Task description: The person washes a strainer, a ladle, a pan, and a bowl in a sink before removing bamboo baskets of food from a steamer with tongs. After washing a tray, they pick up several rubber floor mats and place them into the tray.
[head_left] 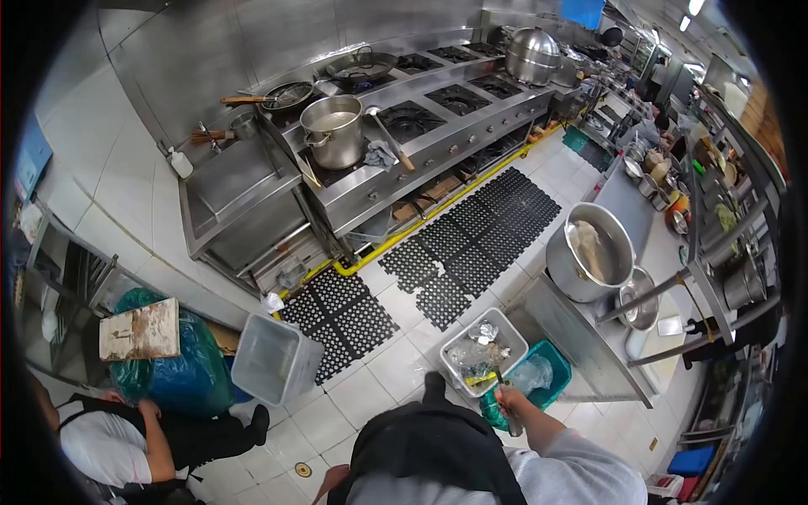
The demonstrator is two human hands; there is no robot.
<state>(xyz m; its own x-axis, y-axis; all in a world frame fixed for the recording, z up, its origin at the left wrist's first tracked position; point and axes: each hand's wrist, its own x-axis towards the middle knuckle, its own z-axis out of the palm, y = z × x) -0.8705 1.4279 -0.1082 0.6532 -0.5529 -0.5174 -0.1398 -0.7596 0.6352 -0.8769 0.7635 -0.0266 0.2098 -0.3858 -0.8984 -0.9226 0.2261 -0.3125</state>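
My right hand point(510, 399) is closed around a slim dark tool point(515, 426) with a greyish, blade-like lower end; its exact kind is unclear. Just left of these fingers is a shiny green bundle point(491, 409). Beyond the hand stands a grey plastic bin point(450, 348) with crumpled foil point(483, 332) and clear plastic wrapping inside. Against it, on the right, is a teal bin point(559, 375) with a clear plastic bag point(532, 374) in it. A small part of my left hand point(333, 478) shows beside the black apron, its fingers hidden.
A big pot point(624, 286) with contents stands on the steel counter at right. Across the aisle, a steel pot point(333, 135) sits on the stove. Black mats point(484, 244) cover tiles. At left, a person point(109, 446) sits near a grey tub point(273, 362).
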